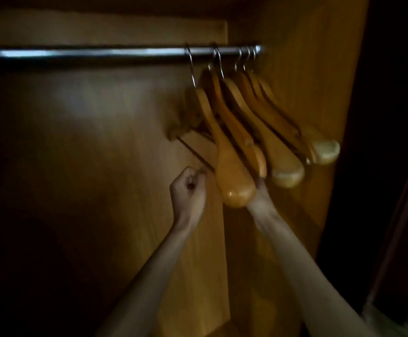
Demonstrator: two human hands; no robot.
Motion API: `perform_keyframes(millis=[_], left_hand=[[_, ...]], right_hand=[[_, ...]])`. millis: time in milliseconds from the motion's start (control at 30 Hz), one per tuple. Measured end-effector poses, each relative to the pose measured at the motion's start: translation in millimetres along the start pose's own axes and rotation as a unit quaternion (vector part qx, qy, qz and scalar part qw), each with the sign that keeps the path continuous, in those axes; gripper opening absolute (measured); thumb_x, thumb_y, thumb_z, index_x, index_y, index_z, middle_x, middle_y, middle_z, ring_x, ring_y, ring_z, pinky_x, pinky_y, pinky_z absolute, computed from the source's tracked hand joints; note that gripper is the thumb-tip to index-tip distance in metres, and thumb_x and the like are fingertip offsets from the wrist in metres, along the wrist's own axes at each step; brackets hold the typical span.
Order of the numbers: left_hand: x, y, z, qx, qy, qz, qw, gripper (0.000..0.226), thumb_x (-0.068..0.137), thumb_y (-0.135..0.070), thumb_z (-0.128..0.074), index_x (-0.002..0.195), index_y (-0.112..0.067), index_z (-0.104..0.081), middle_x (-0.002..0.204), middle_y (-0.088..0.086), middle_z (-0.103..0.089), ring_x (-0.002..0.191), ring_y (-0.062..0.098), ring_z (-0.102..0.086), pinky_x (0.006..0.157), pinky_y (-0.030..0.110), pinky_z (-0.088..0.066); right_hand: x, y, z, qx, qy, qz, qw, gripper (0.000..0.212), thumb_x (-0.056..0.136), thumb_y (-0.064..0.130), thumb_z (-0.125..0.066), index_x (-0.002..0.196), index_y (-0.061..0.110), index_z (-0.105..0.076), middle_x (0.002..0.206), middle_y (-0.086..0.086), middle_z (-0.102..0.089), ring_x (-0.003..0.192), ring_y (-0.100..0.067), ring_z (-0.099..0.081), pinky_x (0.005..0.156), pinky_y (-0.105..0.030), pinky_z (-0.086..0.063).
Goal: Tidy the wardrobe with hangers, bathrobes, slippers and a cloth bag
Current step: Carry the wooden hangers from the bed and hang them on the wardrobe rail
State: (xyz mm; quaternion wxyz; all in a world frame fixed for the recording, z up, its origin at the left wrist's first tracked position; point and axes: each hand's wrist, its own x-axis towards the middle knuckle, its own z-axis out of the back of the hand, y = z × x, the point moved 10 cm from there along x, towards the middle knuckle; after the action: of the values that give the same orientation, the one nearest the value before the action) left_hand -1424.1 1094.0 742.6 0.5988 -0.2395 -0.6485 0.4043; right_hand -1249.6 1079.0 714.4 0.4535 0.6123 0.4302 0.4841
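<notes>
Hanging bunched at the right end of the rail (101, 54), the wooden hangers (246, 132) are steadied for spacing, judging by the left hand (189, 188) curled near a lower bar, grip unclear, and the right hand (261, 184) hidden behind them.

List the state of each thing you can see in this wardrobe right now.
Shiny metal rail: mounted level, carrying hangers.
Pale wooden hangers: hooked on the rail, bunched right, tilted.
Left hand: fingers curled, pinching a hanger's lower bar.
Right hand: mostly hidden behind the nearest hanger.
</notes>
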Motion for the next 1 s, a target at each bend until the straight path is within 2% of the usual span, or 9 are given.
perform_keyframes(millis=[67, 167, 300, 367, 467, 667, 800, 867, 1000], left_hand=[[-28.0, 41.5, -16.8, 0.023, 0.058, 0.042, 0.997, 0.035, 0.099, -0.016, -0.059, 0.074, 0.006, -0.05, 0.061, 0.009, -0.042, 0.054, 0.013, -0.038, 0.051, 0.022, -0.033], [-89.0, 114.9, -52.4, 0.076, 0.204, 0.119, 0.969, 0.038, 0.098, -0.02, -0.06, 0.07, 0.003, -0.049, 0.06, 0.012, -0.041, 0.054, 0.017, -0.039, 0.052, 0.028, -0.032], [-198.8, 222.9, -89.3, 0.124, 0.372, 0.259, 0.883, 0.04, 0.096, -0.023, -0.066, 0.059, -0.015, -0.053, 0.049, -0.005, -0.048, 0.045, 0.013, -0.042, 0.055, 0.031, -0.034], [-258.7, 256.8, -104.8, 0.145, 0.445, 0.29, 0.835, 0.037, 0.093, -0.03, -0.07, 0.061, -0.015, -0.06, 0.05, -0.008, -0.055, 0.043, 0.007, -0.049, 0.052, 0.027, -0.039], [-343.1, 284.5, -125.8, 0.148, 0.536, 0.321, 0.766, 0.027, 0.096, -0.021, -0.067, 0.075, -0.004, -0.064, 0.06, 0.003, -0.059, 0.041, 0.001, -0.051, 0.046, 0.017, -0.04], [-502.7, 315.7, -162.4, 0.201, 0.716, 0.292, 0.601, 0.026, 0.093, -0.026, -0.066, 0.08, -0.005, -0.07, 0.063, 0.0, -0.067, 0.047, 0.011, -0.057, 0.052, 0.022, -0.044], [-596.2, 301.1, -178.8, 0.216, 0.813, 0.219, 0.494, 0.016, 0.094, -0.024, -0.065, 0.088, -0.01, -0.069, 0.071, 0.001, -0.071, 0.051, 0.012, -0.059, 0.051, 0.021, -0.044], [-643.2, 294.4, -181.9, 0.232, 0.844, 0.183, 0.447, 0.01, 0.093, -0.022, -0.064, 0.086, -0.016, -0.066, 0.068, -0.002, -0.07, 0.049, 0.011, -0.059, 0.051, 0.022, -0.044], [-730.9, 267.7, -179.0, 0.251, 0.901, 0.098, 0.34, 0.009, 0.096, -0.02, -0.06, 0.094, -0.015, -0.067, 0.067, -0.003, -0.069, 0.05, 0.01, -0.059, 0.043, 0.017, -0.04]], right_hand=[[-12.7, -32.8, 6.4, -0.086, 0.009, -0.013, 0.996, 0.011, 0.101, 0.024, -0.055, 0.11, 0.029, -0.059, 0.117, 0.012, -0.061, 0.1, -0.001, -0.061, 0.088, -0.025, -0.054], [-35.3, -113.5, 31.2, -0.184, 0.01, -0.073, 0.98, 0.019, 0.099, 0.025, -0.054, 0.113, 0.023, -0.067, 0.106, 0.003, -0.068, 0.093, -0.013, -0.066, 0.077, -0.031, -0.057], [-91.5, -231.3, 79.5, -0.225, -0.012, -0.213, 0.951, 0.02, 0.097, 0.021, -0.055, 0.106, 0.014, -0.071, 0.101, -0.009, -0.073, 0.09, -0.027, -0.07, 0.075, -0.043, -0.06], [-135.7, -292.3, 106.5, -0.219, -0.032, -0.29, 0.931, 0.019, 0.098, 0.021, -0.056, 0.105, 0.012, -0.072, 0.095, -0.008, -0.071, 0.079, -0.022, -0.067, 0.069, -0.038, -0.06], [-216.5, -369.9, 149.0, -0.206, -0.088, -0.392, 0.893, 0.021, 0.097, 0.03, -0.061, 0.082, 0.018, -0.069, 0.075, -0.001, -0.066, 0.061, -0.013, -0.06, 0.056, -0.027, -0.053], [-409.5, -477.9, 210.3, -0.134, -0.205, -0.542, 0.804, 0.026, 0.092, 0.031, -0.068, 0.07, 0.018, -0.065, 0.066, -0.005, -0.063, 0.045, -0.014, -0.053, 0.048, -0.025, -0.045], [-522.2, -477.5, 226.8, -0.101, -0.321, -0.574, 0.746, 0.024, 0.094, 0.028, -0.065, 0.075, 0.015, -0.067, 0.063, 0.0, -0.065, 0.052, -0.016, -0.059, 0.055, -0.03, -0.054], [-580.6, -476.0, 229.4, -0.072, -0.374, -0.587, 0.714, 0.023, 0.094, 0.03, -0.063, 0.081, 0.013, -0.069, 0.074, -0.009, -0.071, 0.06, -0.02, -0.062, 0.065, -0.037, -0.058], [-693.4, -469.8, 215.7, -0.003, -0.478, -0.602, 0.64, 0.027, 0.095, 0.025, -0.058, 0.093, 0.003, -0.072, 0.078, -0.014, -0.07, 0.059, -0.021, -0.06, 0.058, -0.029, -0.053]])
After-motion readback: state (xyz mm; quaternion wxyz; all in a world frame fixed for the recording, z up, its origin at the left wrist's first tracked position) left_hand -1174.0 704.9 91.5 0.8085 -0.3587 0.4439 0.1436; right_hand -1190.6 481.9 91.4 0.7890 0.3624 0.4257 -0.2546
